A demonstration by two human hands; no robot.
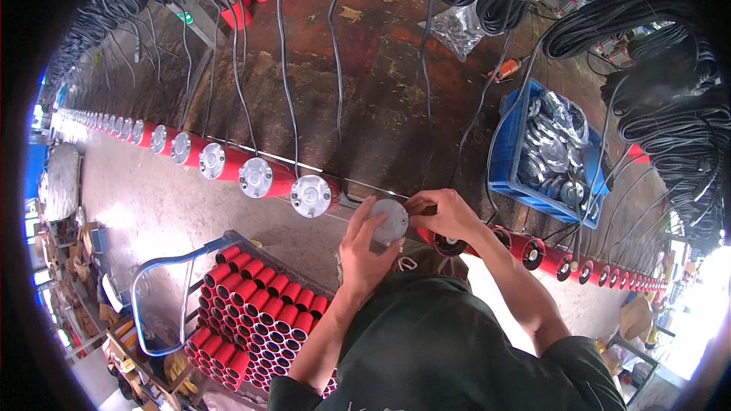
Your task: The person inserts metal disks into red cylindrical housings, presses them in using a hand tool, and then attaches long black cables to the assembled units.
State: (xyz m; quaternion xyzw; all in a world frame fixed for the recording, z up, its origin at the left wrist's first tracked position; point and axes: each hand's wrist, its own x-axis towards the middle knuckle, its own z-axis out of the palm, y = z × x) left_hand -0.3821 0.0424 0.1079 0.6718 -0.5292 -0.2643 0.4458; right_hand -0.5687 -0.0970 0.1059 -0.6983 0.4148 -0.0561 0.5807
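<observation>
Round silver-grey metal end cap (390, 221) sits in the left hand (365, 247), whose fingers wrap around its rim and hold it against the open mouth of a red cylindrical housing on the worktop (381, 114). The step in hand looks like fitting a cap onto the next housing in line; the next move probably calls for seating it square and keeping the black cable clear.

Far left, a long row of capped red cylinders (255, 177) runs along the worktop's edge, each closed by a silver disc. Below it a blue-handled trolley (156, 289) carries a stack of open red tubes (259, 312). Right of the cap, the right hand (449, 213) is pinched at the cap's edge; whether it grips a small part or the cap itself I cannot tell. Beyond it a row of uncapped red cylinders (563, 262) continues rightward.

Of packages, a clear plastic bag of small metal parts (457, 30) lies at the top centre, and a blue rectangular plastic crate (506, 160) of shiny caps stands at the right. No labels or signs are legible.
</observation>
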